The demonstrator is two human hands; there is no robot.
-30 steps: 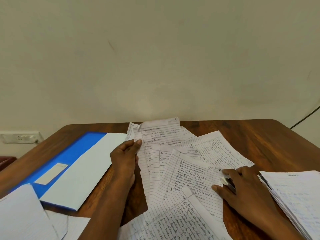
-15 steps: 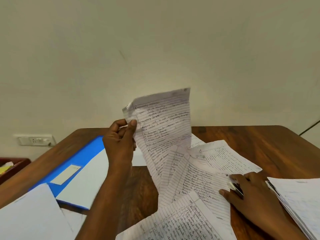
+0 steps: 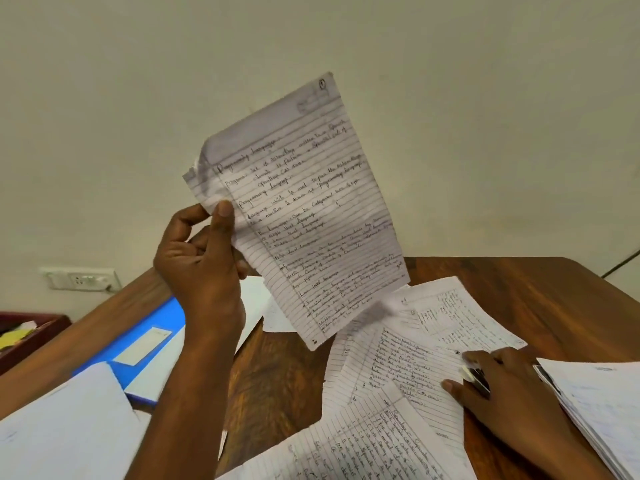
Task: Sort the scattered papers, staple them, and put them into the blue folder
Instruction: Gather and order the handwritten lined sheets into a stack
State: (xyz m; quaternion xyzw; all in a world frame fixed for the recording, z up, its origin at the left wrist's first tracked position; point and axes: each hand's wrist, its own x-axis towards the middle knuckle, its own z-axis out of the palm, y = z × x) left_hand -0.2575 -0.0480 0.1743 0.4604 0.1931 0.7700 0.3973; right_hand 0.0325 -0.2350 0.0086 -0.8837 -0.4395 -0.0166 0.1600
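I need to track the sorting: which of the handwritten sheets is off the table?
The lined sheet pinched at its edge by the left hand, raised against the wall; the others lie on the table.

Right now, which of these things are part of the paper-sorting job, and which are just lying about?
Part of the job:
- lined handwritten sheet, pinched in the left hand
- scattered lined sheets on the wooden table
- blue folder
- right hand, holding a small dark object

Lying about:
- white wall socket
- dark red tray

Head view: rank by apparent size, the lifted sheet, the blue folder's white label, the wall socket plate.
1. Lifted sheet, largest, though nearest the camera.
2. Wall socket plate and white label look alike; not ranked.
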